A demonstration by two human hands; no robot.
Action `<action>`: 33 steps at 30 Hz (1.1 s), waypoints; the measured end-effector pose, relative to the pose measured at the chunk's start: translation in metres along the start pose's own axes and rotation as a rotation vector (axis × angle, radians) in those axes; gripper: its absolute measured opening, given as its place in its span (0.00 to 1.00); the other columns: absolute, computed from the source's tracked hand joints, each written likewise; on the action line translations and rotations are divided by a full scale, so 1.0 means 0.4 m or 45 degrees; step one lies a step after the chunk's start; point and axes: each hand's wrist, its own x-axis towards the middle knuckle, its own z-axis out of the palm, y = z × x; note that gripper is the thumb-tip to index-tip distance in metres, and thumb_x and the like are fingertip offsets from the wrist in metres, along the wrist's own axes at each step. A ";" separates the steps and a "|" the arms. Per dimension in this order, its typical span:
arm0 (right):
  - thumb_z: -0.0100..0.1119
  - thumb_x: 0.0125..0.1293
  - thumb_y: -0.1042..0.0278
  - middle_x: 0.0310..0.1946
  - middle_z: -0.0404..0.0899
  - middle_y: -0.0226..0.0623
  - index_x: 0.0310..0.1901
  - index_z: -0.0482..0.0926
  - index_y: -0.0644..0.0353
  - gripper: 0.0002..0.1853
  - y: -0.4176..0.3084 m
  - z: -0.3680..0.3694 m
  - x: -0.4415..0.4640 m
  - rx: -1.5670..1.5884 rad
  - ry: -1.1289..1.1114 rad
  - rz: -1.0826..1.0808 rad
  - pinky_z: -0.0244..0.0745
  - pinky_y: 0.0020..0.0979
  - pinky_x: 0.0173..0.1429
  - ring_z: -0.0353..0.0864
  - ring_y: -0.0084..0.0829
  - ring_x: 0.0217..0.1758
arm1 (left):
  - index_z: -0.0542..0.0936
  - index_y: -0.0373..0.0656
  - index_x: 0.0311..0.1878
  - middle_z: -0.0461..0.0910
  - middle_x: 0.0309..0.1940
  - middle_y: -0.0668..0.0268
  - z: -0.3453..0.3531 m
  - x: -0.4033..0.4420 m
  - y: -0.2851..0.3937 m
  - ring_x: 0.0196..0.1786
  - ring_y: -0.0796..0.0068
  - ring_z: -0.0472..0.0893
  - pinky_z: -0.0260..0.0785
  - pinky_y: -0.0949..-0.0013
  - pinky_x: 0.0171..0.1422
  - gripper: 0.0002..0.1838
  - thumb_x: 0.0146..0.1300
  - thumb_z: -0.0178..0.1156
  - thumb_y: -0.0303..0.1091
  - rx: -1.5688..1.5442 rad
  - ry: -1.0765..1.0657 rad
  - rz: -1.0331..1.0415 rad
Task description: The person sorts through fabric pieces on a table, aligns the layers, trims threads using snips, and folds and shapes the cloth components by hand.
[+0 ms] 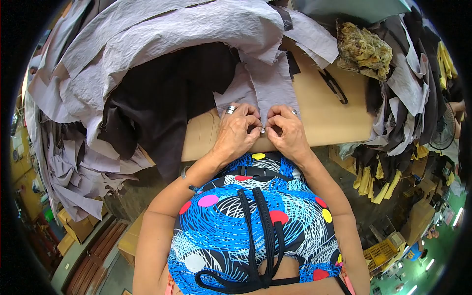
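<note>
Near the table's front edge, my left hand point(238, 129) and my right hand point(286, 130) are close together, with fingertips pinched. Between them runs the lower end of a light grey fabric piece point(274, 86), and both hands appear to grip its edge. A tiny whitish bit shows between the fingertips, too small to make out. Another grey fabric piece point(241, 88) lies partly under my left hand. Rings are on both hands. To the right of my right hand lies a black pair of thread snips point(334, 87).
A large heap of grey fabric point(196, 24) and dark fabric point(172, 73) covers the left and back of the tan table point(339, 123). At the back right sits a yellowish fibrous bundle point(364, 49). More cloth point(405, 108) hangs off the right side, near a fan point(444, 127).
</note>
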 end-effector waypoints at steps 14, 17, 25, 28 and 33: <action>0.59 0.42 0.80 0.32 0.74 0.40 0.22 0.74 0.66 0.05 -0.020 0.009 0.001 -0.133 0.051 -0.049 0.68 0.36 0.42 0.72 0.41 0.37 | 0.78 0.37 0.26 0.75 0.33 0.65 -0.003 0.000 -0.004 0.40 0.64 0.71 0.63 0.64 0.45 0.04 0.47 0.61 0.26 -0.009 0.002 0.062; 0.58 0.42 0.80 0.31 0.74 0.40 0.22 0.73 0.66 0.04 -0.012 0.016 0.001 -0.156 0.073 -0.081 0.68 0.35 0.42 0.72 0.41 0.35 | 0.78 0.37 0.26 0.76 0.33 0.65 -0.001 -0.002 -0.007 0.40 0.64 0.72 0.63 0.64 0.45 0.04 0.47 0.62 0.26 -0.011 0.008 0.061; 0.58 0.42 0.80 0.33 0.75 0.40 0.23 0.75 0.66 0.04 0.000 0.002 -0.007 -0.001 0.043 -0.002 0.68 0.35 0.41 0.73 0.40 0.36 | 0.78 0.36 0.27 0.76 0.35 0.63 0.001 -0.010 -0.018 0.40 0.64 0.73 0.66 0.66 0.42 0.04 0.47 0.61 0.25 -0.115 -0.001 0.036; 0.59 0.43 0.81 0.33 0.75 0.39 0.24 0.75 0.65 0.04 -0.005 0.002 -0.010 0.031 0.002 0.009 0.68 0.35 0.42 0.73 0.40 0.38 | 0.78 0.35 0.28 0.76 0.35 0.63 0.000 -0.013 -0.019 0.40 0.64 0.74 0.67 0.66 0.42 0.05 0.47 0.61 0.25 -0.119 -0.011 0.024; 0.59 0.43 0.81 0.34 0.75 0.39 0.25 0.76 0.65 0.04 -0.002 -0.002 -0.012 0.002 -0.022 -0.022 0.69 0.35 0.43 0.73 0.40 0.39 | 0.77 0.38 0.29 0.75 0.36 0.62 -0.004 -0.014 -0.010 0.42 0.61 0.73 0.66 0.64 0.44 0.06 0.45 0.62 0.25 -0.059 0.026 0.110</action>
